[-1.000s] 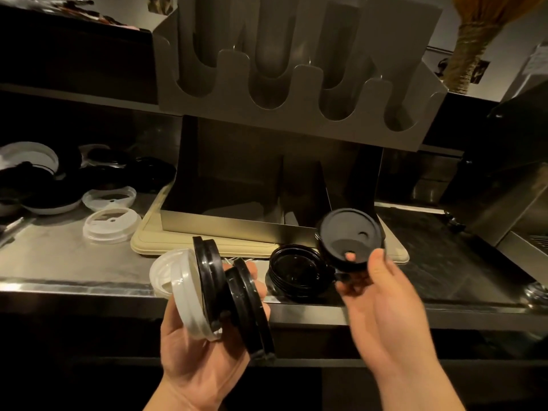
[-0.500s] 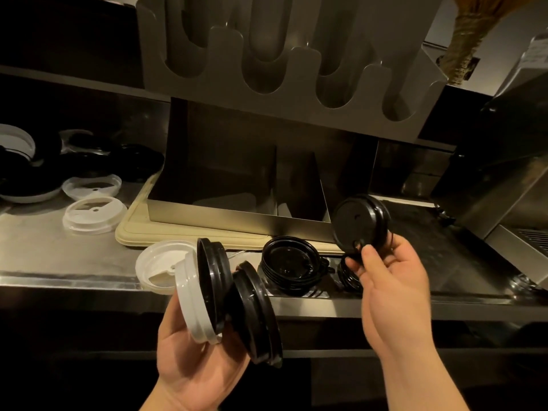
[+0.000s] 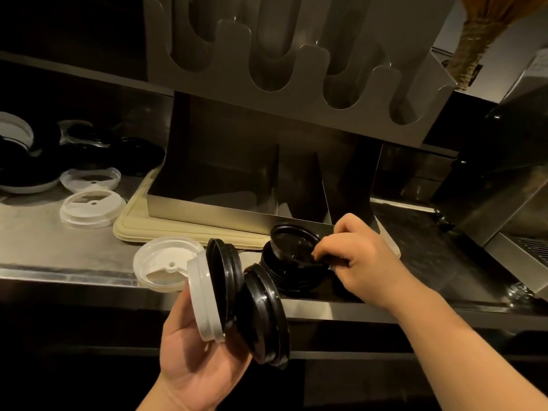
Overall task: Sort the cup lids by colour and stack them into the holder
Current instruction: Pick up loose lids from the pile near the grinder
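My left hand (image 3: 195, 360) holds a fan of lids on edge below the counter edge: one white lid (image 3: 204, 298) and black lids (image 3: 261, 315) beside it. A stack of black lids (image 3: 293, 262) sits on the steel counter in front of the metal lid holder (image 3: 296, 81). My right hand (image 3: 353, 256) is curled over the stack's right side, pinching the tilted top black lid (image 3: 292, 238) onto it. A single white lid (image 3: 161, 262) lies on the counter just left of my left hand's lids.
More white lids (image 3: 92, 207) and a heap of black lids (image 3: 89, 149) lie at the far left of the counter (image 3: 44, 241). A beige tray (image 3: 189, 231) sits under the holder's base. A steel machine (image 3: 510, 188) stands at the right.
My right hand has brought its black lid down and left, from raised in the air onto the black stack on the counter. My left hand still holds the same lids.
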The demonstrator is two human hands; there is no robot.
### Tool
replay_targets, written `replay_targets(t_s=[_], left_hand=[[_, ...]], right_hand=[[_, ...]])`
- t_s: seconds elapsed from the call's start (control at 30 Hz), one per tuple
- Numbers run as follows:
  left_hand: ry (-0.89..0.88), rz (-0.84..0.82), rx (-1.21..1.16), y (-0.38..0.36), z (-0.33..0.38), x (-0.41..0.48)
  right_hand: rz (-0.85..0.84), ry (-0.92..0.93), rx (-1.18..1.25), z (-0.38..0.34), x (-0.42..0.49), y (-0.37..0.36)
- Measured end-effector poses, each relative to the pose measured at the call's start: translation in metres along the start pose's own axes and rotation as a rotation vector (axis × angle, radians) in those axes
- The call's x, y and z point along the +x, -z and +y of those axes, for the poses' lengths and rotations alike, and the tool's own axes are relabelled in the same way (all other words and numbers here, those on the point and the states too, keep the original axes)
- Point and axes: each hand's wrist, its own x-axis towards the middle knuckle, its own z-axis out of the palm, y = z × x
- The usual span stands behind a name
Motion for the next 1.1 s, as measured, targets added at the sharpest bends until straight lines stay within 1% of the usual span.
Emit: replay_targets(t_s=[0.03, 0.07, 0.1, 0.17, 0.2, 0.27, 0.4, 0.47, 0.53, 0.57, 0.63, 0.7, 0.77, 0.8, 0.83, 0.9, 0.97, 1.03, 1.1], left_hand=[[0.046, -0.102, -0.059, -0.002, -0.001, -0.002], [0.107, -0.051, -0.138, -0.002, -0.001, -0.005], [0.149, -0.043, -0.156, -0.001, 0.000, -0.004], [0.208, -0.096, -0.229, -0.004, 0.000, -0.006], [0.215, -0.126, -0.254, -0.008, 0.001, -0.006], [0.208, -0.119, -0.270, -0.010, -0.001, -0.005], [0.204, -0.026, -0.238, -0.012, -0.003, -0.006], [0.191, -0.022, -0.235, -0.010, -0.001, -0.005], [0.185, 0.024, -0.261, -0.010, -0.001, -0.004], [0.162, 0.049, -0.236, -0.013, 0.000, -0.003], [0.110, 0.040, -0.176, -0.023, 0.001, -0.003], [0.081, 0.016, -0.154, -0.033, 0.001, -0.005], [0.058, -0.015, -0.179, -0.037, 0.003, -0.009], [0.011, 0.042, -0.169, -0.044, 0.005, -0.008], [-0.052, 0.130, -0.141, -0.050, 0.006, -0.007], [-0.095, 0.255, -0.101, -0.065, 0.005, -0.004], [-0.085, 0.308, -0.078, -0.072, 0.003, -0.001], [-0.083, 0.298, -0.082, -0.080, 0.001, 0.000], [-0.086, 0.266, -0.134, -0.074, -0.004, 0.002]], right_hand=[[-0.050, 0.035, -0.030, 0.000, 0.000, 0.000], [-0.097, 0.061, -0.067, 0.001, 0.001, -0.001], [-0.135, 0.080, -0.103, 0.001, 0.000, -0.001], [-0.190, 0.108, -0.150, 0.001, 0.000, 0.001], [-0.207, 0.126, -0.169, 0.000, 0.000, 0.003], [-0.246, 0.138, -0.190, -0.001, -0.001, 0.005], [-0.321, 0.074, -0.083, -0.006, -0.002, 0.002], [-0.324, 0.078, -0.039, -0.008, -0.003, -0.003], [-0.290, 0.041, 0.005, -0.009, -0.003, -0.007], [-0.273, 0.024, 0.022, -0.009, -0.003, -0.008], [-0.230, 0.016, 0.052, -0.010, -0.005, -0.009], [-0.122, -0.011, 0.162, -0.014, -0.011, -0.008], [0.071, -0.132, 0.412, -0.026, -0.020, 0.000], [0.146, -0.197, 0.578, -0.034, -0.025, 0.004], [0.173, -0.244, 0.747, -0.043, -0.031, 0.009], [0.098, -0.278, 0.986, -0.062, -0.041, 0.014], [0.008, -0.313, 1.067, -0.075, -0.050, 0.010], [0.045, -0.425, 1.087, -0.079, -0.052, 0.001], [0.115, -0.555, 1.226, -0.075, -0.057, -0.006]])
